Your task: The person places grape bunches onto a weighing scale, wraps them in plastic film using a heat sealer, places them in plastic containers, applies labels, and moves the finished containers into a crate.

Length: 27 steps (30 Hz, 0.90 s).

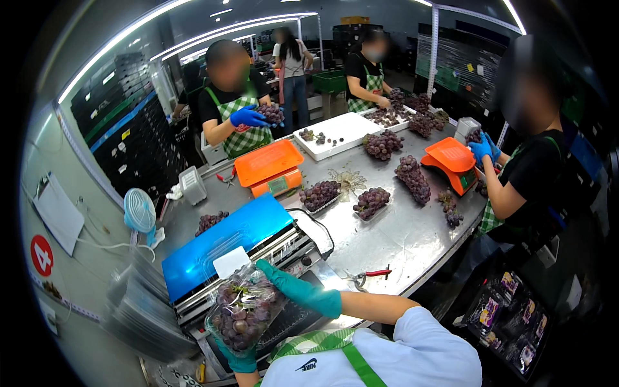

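A pack of dark purple grapes [245,313] covered in clear film is held tilted between my two teal-gloved hands, over the front of the wrapping machine [193,300]. My left hand [236,356] grips its lower end, with the fingers partly hidden behind it. At its upper right side lies my right hand [293,286], closed against the film with fingers long along the edge. A small white card [231,262] sits just beyond the pack. The machine's flat blue top [229,245] slopes behind it.
Grape trays [372,203], loose bunches [412,180] and orange scales [268,164] [451,158] stand on the metal table [400,242]. Red-handled snips [377,273] lie near its front edge. Stacked clear trays [138,303] stand left. Co-workers handle grapes across and right. A black crate [500,309] holds packs.
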### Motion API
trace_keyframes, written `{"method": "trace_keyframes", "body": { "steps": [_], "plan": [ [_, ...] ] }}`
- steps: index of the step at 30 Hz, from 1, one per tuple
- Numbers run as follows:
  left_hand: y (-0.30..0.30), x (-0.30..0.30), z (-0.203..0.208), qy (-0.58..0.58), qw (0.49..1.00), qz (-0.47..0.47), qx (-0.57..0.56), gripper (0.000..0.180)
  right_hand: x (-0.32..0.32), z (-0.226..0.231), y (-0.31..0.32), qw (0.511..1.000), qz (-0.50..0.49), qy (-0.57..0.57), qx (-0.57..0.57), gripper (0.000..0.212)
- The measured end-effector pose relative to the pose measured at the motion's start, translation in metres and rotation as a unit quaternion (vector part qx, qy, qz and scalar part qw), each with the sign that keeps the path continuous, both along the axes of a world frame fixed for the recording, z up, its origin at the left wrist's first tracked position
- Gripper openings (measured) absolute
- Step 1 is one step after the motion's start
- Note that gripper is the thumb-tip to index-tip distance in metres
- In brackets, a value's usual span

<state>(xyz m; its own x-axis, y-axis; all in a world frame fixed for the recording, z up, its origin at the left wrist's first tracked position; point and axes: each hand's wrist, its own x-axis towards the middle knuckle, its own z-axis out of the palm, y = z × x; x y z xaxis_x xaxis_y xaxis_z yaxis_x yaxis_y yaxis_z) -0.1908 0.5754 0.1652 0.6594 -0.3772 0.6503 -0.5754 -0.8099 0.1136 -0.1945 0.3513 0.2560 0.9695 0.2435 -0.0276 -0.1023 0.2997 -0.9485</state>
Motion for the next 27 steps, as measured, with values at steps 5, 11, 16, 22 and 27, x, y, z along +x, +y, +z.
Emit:
{"method": "trace_keyframes", "body": {
  "steps": [5, 11, 16, 22, 27],
  "plan": [
    [-0.016, 0.009, 0.035, 0.388, 0.793, -0.163, -0.44, 0.039, 0.007, -0.037, -0.007, 0.988, -0.085, -0.115, -0.059, 0.052],
    [0.0, 0.005, -0.008, 0.416, 0.539, -0.076, -0.729, 0.036, 0.015, -0.112, -0.007, 0.931, -0.201, -0.246, -0.18, 0.042],
    [0.015, 0.007, -0.035, 0.362, 0.72, -0.014, -0.592, 0.009, 0.004, -0.125, -0.006, 0.906, -0.212, -0.234, -0.283, 0.041],
    [0.02, 0.013, -0.031, 0.403, 0.771, 0.08, -0.486, 0.004, -0.001, -0.114, -0.005, 0.438, -0.126, -0.331, -0.826, 0.046],
    [0.026, 0.016, -0.042, 0.347, 0.85, 0.083, -0.386, 0.007, 0.006, -0.132, -0.002, 0.758, -0.22, -0.384, -0.48, 0.052]
  ]
}}
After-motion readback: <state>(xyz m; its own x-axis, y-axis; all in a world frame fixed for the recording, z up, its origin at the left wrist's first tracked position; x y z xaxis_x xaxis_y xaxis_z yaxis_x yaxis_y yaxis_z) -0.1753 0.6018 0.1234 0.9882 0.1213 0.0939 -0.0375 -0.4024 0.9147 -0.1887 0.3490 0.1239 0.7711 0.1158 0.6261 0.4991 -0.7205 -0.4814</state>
